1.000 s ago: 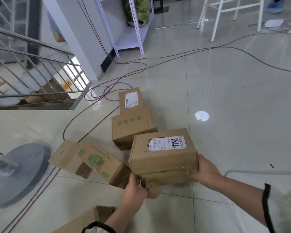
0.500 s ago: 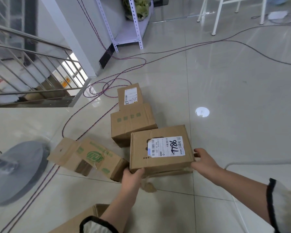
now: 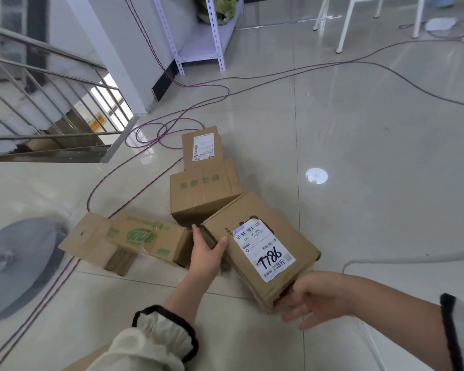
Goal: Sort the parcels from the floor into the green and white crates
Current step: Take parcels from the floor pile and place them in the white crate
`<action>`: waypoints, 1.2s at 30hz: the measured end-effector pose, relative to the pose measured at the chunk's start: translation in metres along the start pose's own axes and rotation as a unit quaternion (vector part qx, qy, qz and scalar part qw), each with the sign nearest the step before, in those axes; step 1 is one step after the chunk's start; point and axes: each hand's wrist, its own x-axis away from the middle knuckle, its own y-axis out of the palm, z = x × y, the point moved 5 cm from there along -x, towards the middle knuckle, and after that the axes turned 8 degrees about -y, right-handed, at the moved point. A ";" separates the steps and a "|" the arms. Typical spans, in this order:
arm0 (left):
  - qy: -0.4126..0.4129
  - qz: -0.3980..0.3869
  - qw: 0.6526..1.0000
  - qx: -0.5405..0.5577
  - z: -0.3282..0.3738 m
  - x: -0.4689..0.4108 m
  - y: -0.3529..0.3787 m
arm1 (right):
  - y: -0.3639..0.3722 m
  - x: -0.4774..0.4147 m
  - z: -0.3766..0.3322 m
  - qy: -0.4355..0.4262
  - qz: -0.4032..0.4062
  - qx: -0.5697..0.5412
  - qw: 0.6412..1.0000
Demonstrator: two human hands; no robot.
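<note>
Fluffy cream sleeves on this one. Down to the left of the labelled parcel, the left sleeve ends in a puffy, gathered cuff piped in black. Over to its right, the right sleeve carries the same black band.

4 cardboard parcels, 2 w/ labels; 2 hands; 1 shelf rack.
</note>
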 end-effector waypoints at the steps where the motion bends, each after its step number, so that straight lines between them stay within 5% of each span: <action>1: 0.001 0.013 1.000 0.014 0.002 0.001 0.000 | -0.001 0.000 -0.001 -0.001 0.023 -0.004 1.000; 5: -0.038 0.032 0.996 0.069 -0.008 0.022 0.005 | -0.023 -0.005 -0.008 -0.009 0.245 -0.025 0.969; 10: -0.112 -0.123 0.986 0.006 -0.023 0.047 0.035 | -0.035 -0.005 -0.024 -0.060 0.470 -0.026 0.880; 14: -0.107 -0.144 0.984 0.005 -0.021 0.040 0.033 | -0.033 -0.003 -0.040 -0.178 0.434 0.068 0.880; 22: -0.110 -0.127 0.984 0.064 -0.019 0.031 0.022 | -0.015 -0.011 -0.046 -0.222 0.339 0.090 0.910; 36: -0.022 -0.112 0.990 0.077 0.071 0.068 -0.032 | 0.025 0.040 -0.114 -0.281 0.456 0.107 0.838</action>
